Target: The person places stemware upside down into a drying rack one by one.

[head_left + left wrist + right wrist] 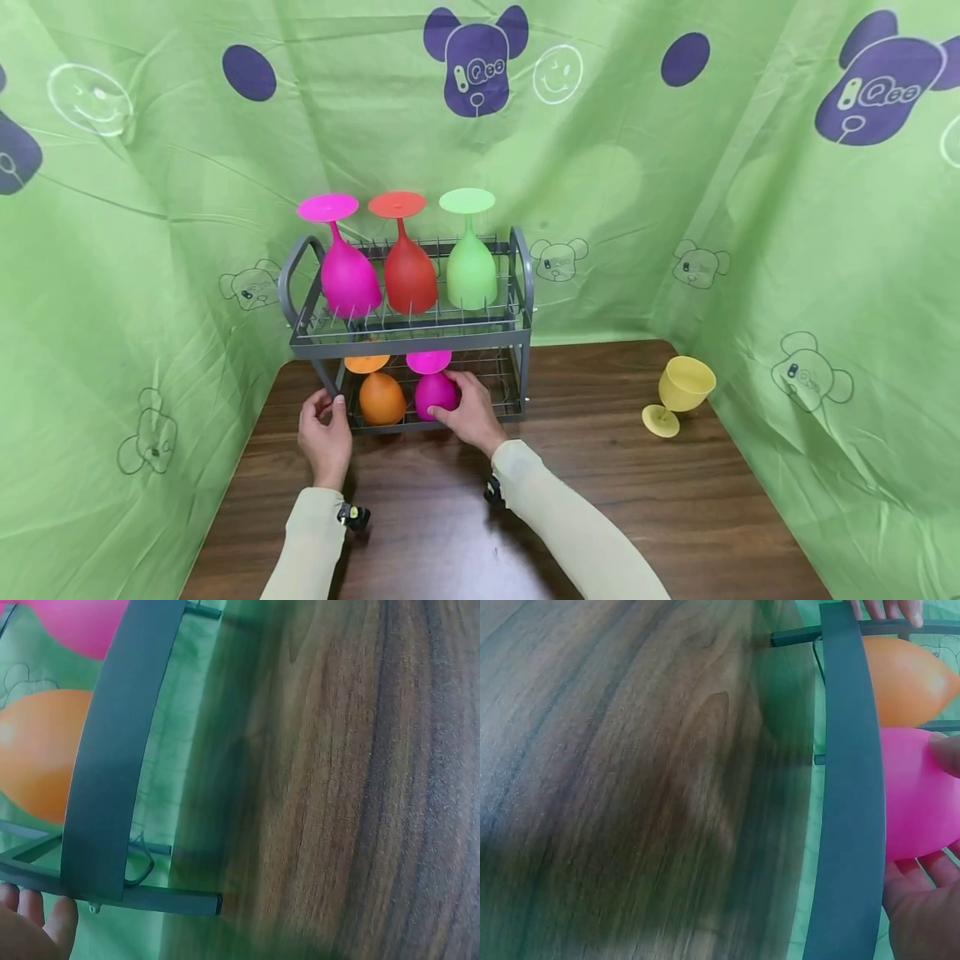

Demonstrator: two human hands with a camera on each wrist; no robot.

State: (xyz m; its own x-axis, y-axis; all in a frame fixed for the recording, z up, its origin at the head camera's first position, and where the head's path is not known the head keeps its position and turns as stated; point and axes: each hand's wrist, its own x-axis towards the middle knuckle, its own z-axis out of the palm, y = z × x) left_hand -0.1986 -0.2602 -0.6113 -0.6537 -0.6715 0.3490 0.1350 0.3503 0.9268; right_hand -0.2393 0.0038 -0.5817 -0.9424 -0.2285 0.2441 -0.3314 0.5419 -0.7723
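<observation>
A grey two-tier dish rack (412,342) stands on the table. On its lower tier a magenta goblet (432,392) sits upside down, and my right hand (472,414) grips its bowl, thumb on the near side and fingers round the right. The right wrist view shows this magenta bowl (915,799) between thumb and fingers, just behind the rack's front rail (847,787). Left of it is an inverted orange goblet (382,398). My left hand (327,433) holds the rack's lower left corner, its fingertips on the side bar (169,900) in the left wrist view.
The upper tier carries inverted magenta (349,275), red (409,275) and light green (471,271) goblets. A yellow goblet (684,385) lies tilted on the table's right side. Green printed cloth (600,208) surrounds the wooden table (600,492).
</observation>
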